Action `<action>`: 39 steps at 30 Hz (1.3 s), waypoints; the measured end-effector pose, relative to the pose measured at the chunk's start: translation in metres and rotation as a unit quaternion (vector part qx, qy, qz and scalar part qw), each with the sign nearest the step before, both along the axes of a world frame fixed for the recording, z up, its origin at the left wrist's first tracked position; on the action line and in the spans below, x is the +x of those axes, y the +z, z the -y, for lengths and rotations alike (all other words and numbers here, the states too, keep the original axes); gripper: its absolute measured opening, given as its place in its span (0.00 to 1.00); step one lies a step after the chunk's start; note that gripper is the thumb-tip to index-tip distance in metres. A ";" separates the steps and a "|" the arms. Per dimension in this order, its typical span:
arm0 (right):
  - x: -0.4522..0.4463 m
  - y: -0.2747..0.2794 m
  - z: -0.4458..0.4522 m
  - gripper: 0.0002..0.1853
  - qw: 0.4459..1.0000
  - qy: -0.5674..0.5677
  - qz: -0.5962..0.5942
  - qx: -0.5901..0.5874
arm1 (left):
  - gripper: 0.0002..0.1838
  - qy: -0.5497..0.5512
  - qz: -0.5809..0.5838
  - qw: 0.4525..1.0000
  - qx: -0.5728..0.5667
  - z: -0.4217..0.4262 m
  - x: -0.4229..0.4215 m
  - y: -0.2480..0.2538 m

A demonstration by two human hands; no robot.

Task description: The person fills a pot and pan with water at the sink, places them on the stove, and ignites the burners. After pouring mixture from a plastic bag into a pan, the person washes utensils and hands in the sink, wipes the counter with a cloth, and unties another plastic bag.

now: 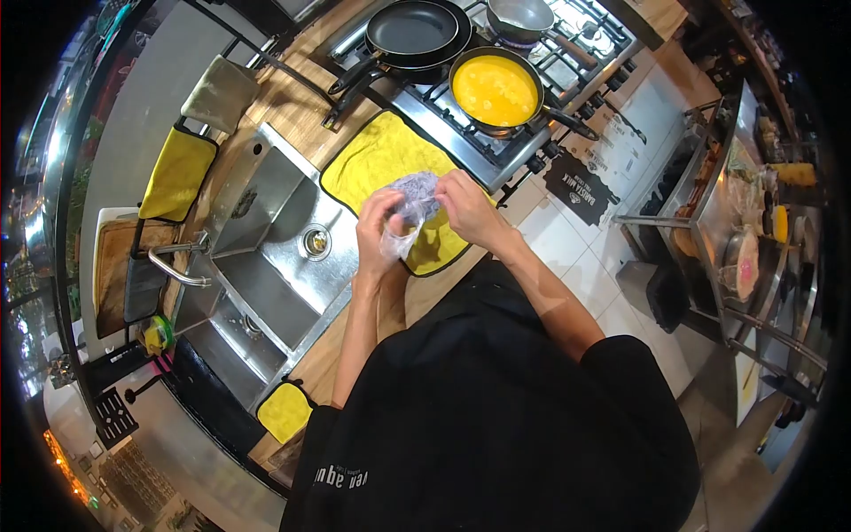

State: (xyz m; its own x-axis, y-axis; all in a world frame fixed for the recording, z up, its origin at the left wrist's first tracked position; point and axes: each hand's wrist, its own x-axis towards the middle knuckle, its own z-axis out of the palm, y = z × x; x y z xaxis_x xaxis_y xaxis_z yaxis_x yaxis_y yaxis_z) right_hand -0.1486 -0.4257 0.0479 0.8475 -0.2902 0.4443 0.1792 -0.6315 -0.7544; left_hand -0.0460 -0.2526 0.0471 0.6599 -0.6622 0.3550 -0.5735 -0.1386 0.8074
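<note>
A small clear plastic bag (415, 197) with greyish-purple contents is held up between my two hands, above a yellow cloth (363, 160) with a dark border. My left hand (379, 229) is closed on the bag's lower left side, where loose clear plastic hangs down. At the bag's upper right, my right hand (465, 208) pinches its edge with the fingertips. What exactly the bag contains I cannot make out. Beyond the cloth, a pan (496, 89) of yellow liquid with paler lumps stands on the gas stove (443, 133).
Left of me is a steel double sink (301, 288) with a curved faucet (182, 269). Stacked black frying pans (417, 35) and a grey pot (521, 19) stand on the stove, handles sticking out. A metal shelf unit (656, 222) with food is at the right.
</note>
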 end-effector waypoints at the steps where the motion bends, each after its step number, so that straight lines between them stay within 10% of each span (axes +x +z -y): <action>1: -0.002 -0.003 0.000 0.04 1.000 -0.001 0.004 0.018 | 0.09 0.068 0.001 0.998 -0.008 -0.003 0.004 -0.002; 10: -0.023 0.018 -0.047 0.23 0.956 -0.199 -0.181 0.119 | 0.10 0.163 -0.260 0.935 0.175 -0.016 0.024 -0.010; 15: -0.015 -0.005 -0.053 0.21 0.866 -0.186 -0.260 0.384 | 0.09 0.213 -0.129 0.959 0.135 -0.010 0.008 -0.026; 18: -0.018 -0.009 -0.024 0.14 0.903 -0.198 -0.334 0.184 | 0.09 0.246 -0.144 0.942 0.178 -0.017 0.020 -0.042; 26: -0.007 0.012 -0.020 0.29 0.876 -0.174 -0.421 0.160 | 0.12 0.089 -0.152 0.974 0.140 0.016 0.029 0.000; 32: -0.002 -0.037 -0.021 0.21 0.954 -0.194 -0.188 0.127 | 0.20 0.082 -0.273 0.954 0.090 0.040 0.039 -0.040; 39: -0.001 -0.017 -0.016 0.19 0.950 -0.207 -0.222 0.069 | 0.13 0.183 -0.307 0.933 0.031 0.050 0.028 -0.052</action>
